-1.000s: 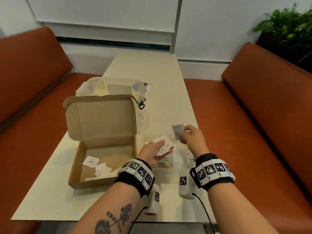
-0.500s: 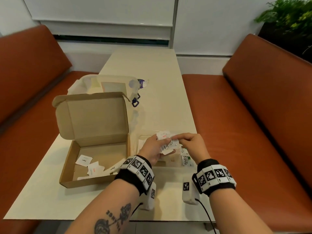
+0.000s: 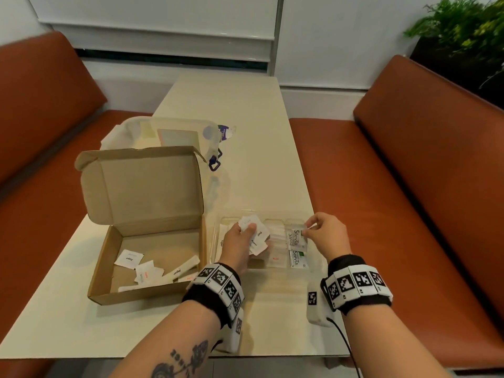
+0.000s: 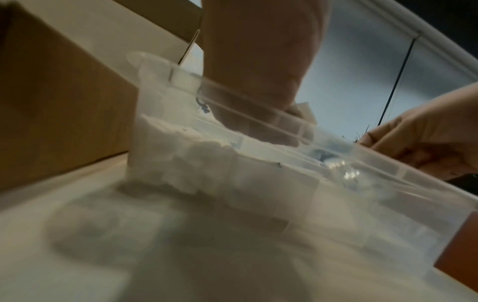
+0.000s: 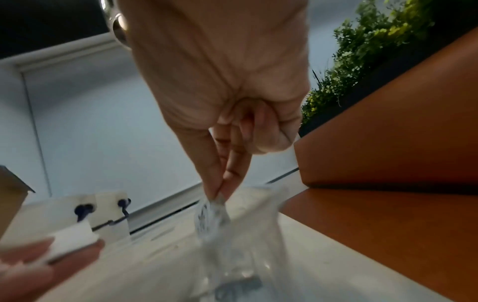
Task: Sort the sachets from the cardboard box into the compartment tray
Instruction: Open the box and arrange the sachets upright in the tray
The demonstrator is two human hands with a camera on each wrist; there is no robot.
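Since a second ago, right hand [image 3: 326, 236] carried one sachet [image 5: 212, 212] down into the tray [image 3: 313, 264], rightmost compartment, still pinching it. Left hand [image 3: 240, 241] grips a bunch of sachets [image 3: 252, 233] above the tray. More lie in the box [image 3: 103, 271]. Next, I think: release, then pick another from the bunch.

Right hand [image 5: 222, 114] pinching sachet [image 5: 210, 212] over clear tray [image 5: 261, 241]

- A long cream table [image 3: 231, 110] runs toward 12 o'clock.
- Orange-brown padded benches [image 3: 425, 148] stand at 9 and 3 o'clock.
- White roller blinds [image 3: 163, 20] cover the wall at 12 o'clock.
- A green plant [image 3: 463, 31] is at 2 o'clock.
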